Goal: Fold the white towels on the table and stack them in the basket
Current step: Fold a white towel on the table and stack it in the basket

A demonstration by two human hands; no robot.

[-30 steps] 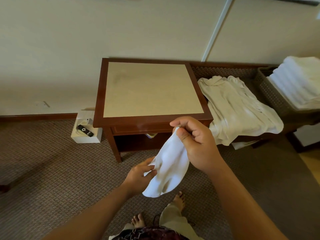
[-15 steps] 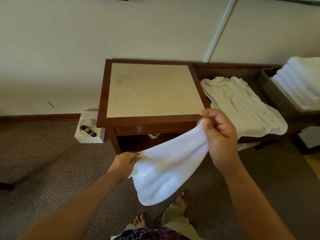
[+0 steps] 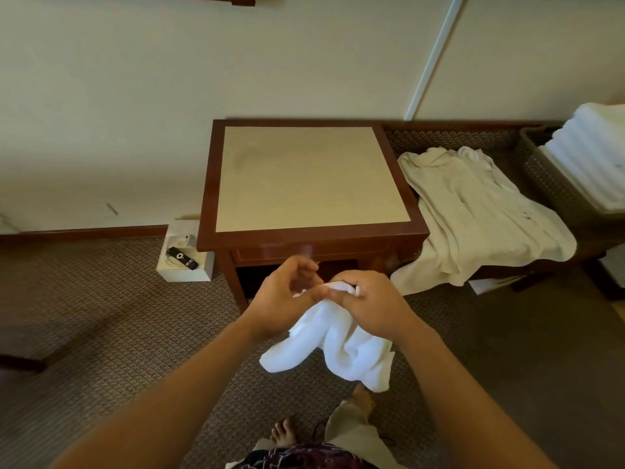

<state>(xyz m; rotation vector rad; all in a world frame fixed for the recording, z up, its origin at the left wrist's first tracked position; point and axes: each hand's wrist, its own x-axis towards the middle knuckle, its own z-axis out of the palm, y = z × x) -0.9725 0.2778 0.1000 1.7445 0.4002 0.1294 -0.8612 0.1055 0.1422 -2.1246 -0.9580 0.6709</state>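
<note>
Mid-fold: left hand (image 3: 282,299) and right hand (image 3: 368,301) both pinch the white towel (image 3: 333,346) together in the air before the table (image 3: 314,177); next, probably flatten, then basket (image 3: 548,177).

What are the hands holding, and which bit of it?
Both hands, left and right, pinch the small white towel at its top edge, close together; the rest hangs down below them.
</note>
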